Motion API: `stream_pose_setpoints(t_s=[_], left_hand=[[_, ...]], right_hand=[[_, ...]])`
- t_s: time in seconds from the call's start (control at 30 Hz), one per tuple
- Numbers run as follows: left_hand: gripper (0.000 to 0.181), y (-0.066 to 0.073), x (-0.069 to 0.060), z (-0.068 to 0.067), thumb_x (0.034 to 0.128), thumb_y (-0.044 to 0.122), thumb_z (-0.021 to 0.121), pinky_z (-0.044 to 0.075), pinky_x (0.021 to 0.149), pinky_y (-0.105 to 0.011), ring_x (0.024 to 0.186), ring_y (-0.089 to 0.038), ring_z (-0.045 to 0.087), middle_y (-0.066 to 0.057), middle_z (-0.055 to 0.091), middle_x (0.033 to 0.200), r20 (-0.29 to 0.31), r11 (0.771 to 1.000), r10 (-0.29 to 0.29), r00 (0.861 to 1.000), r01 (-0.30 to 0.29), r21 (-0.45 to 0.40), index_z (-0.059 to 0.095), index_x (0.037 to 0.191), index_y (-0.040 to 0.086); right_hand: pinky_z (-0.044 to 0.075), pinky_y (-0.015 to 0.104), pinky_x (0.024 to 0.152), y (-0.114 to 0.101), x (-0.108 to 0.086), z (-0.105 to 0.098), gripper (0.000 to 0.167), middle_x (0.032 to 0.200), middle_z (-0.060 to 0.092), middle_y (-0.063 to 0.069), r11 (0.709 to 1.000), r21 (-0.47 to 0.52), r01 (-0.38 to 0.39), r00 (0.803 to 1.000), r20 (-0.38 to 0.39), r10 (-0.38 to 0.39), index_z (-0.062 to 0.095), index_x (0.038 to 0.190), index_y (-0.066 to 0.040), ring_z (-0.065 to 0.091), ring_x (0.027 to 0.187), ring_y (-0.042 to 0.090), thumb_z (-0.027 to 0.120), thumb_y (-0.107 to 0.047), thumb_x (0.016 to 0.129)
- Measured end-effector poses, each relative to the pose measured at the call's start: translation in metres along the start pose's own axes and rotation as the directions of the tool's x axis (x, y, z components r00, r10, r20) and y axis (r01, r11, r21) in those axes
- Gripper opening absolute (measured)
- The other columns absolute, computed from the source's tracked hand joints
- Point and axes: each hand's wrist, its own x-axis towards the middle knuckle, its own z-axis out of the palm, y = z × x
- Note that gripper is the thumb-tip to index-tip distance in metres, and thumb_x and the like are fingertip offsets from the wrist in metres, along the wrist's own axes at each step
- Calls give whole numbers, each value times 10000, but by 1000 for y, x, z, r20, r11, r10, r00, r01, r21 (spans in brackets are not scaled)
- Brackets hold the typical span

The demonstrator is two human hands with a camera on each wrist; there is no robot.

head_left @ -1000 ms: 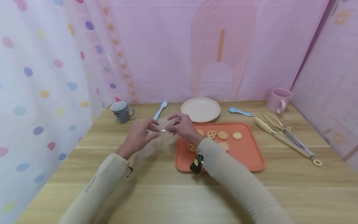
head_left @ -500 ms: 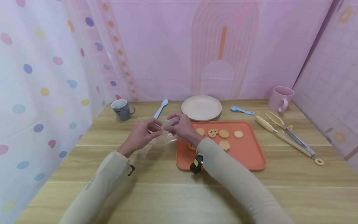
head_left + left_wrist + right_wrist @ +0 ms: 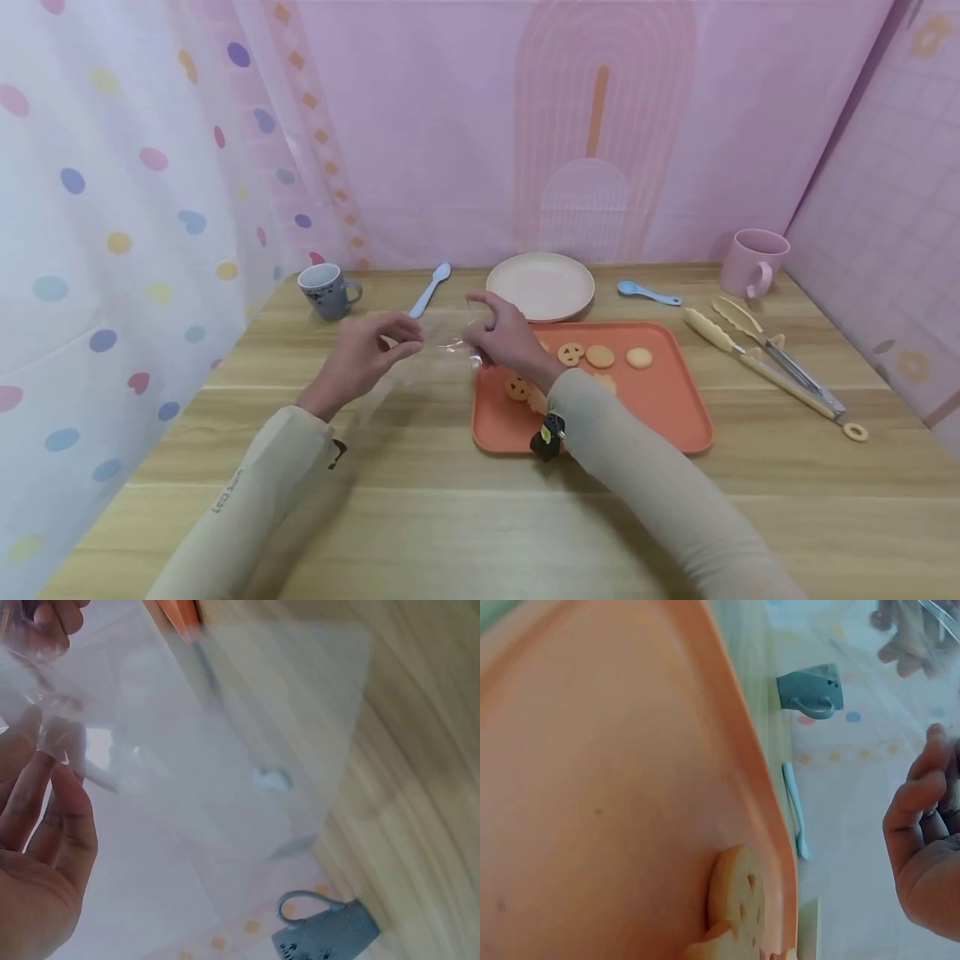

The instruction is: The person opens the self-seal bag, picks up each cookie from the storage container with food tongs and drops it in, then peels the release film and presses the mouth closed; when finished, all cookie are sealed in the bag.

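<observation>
Clear plastic bag (image 3: pixel 448 343), held up above the table (image 3: pixel 435 533), beside the orange tray (image 3: pixel 652 421) with its cookies (image 3: pixel 599 357). Pinched in the fingers of the left hand (image 3: pixel 354 358), held at the other edge by curled fingers of the right hand (image 3: pixel 507 337). Behind, a light-blue spoon (image 3: pixel 430 292).

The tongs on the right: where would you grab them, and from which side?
Best, I think, to take the tongs near their joined end, from above and the near side. They lie spread on the table; there the two halves come together, narrow enough to wrap around, and the scalloped tips point away.
</observation>
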Motion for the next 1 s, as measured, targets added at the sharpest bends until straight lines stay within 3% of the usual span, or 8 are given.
stream_pose_setpoints(t_s=[0.2, 0.3, 0.4, 0.53, 0.67, 0.83, 1.0], left_hand=[[139, -2, -1, -1, 825, 50, 807, 543, 591, -217, 742, -164, 732, -51, 786, 851, -82, 990, 125, 989, -119, 78, 737, 943, 71], [143, -3, -3, -2, 815, 53, 815, 542, 586, -226, 723, -152, 725, -43, 783, 832, -106, 987, 141, 984, -132, 87, 738, 933, 74], [141, -5, -4, -3, 811, 60, 821, 550, 583, -226, 712, -148, 723, -46, 784, 831, -128, 987, 143, 981, -133, 87, 744, 929, 75], [138, -5, -3, -4, 812, 64, 821, 553, 588, -214, 712, -148, 722, -47, 784, 840, -143, 988, 145, 979, -135, 73, 750, 928, 77], [140, -4, -6, -2, 806, 63, 826, 549, 594, -212, 729, -149, 722, -37, 779, 837, -115, 988, 150, 982, -145, 48, 751, 921, 89], [164, -5, -10, 3, 786, 59, 841, 564, 588, -248, 723, -167, 724, -64, 779, 836, -81, 984, 177, 981, -174, 47, 757, 927, 45], [179, -4, 1, 8, 799, 91, 836, 576, 610, -286, 729, -149, 720, -52, 779, 831, -23, 977, 207, 978, -205, 58, 769, 962, 58]], right_hand=[[494, 291, 503, 1, 0, 5, 732, 610, 569, 16, 993, -86, -86, 996, -28, 83, 246, 1571, -94, 522, 480, 128, 594, -44, 930], [488, 284, 492, 1, -5, 8, 633, 675, 635, 60, 998, -67, -18, 993, -122, 10, 341, 1495, -103, 556, 485, 146, 657, -128, 947], [539, 369, 552, 0, -10, 10, 459, 817, 685, 141, 996, -27, 88, 982, -168, -92, 453, 1314, -121, 608, 555, 161, 705, -162, 933], [579, 476, 694, -4, -11, 9, 281, 1088, 665, 193, 990, -13, 137, 987, -82, -138, 548, 1161, -82, 669, 794, 204, 703, -134, 932], [567, 378, 741, -5, -11, 8, 175, 1255, 674, 97, 998, -15, 58, 998, 34, -58, 706, 1107, -95, 657, 983, 233, 686, -166, 948], [571, 406, 913, -8, -11, 11, 282, 1327, 661, 63, 995, 6, -100, 981, 167, 97, 743, 1150, -110, 608, 1238, 295, 596, -308, 1013], [555, 450, 980, -17, -6, 12, 372, 1362, 648, 52, 993, -85, -83, 975, 198, 98, 748, 1157, -102, 552, 1328, 285, 607, -408, 997]])
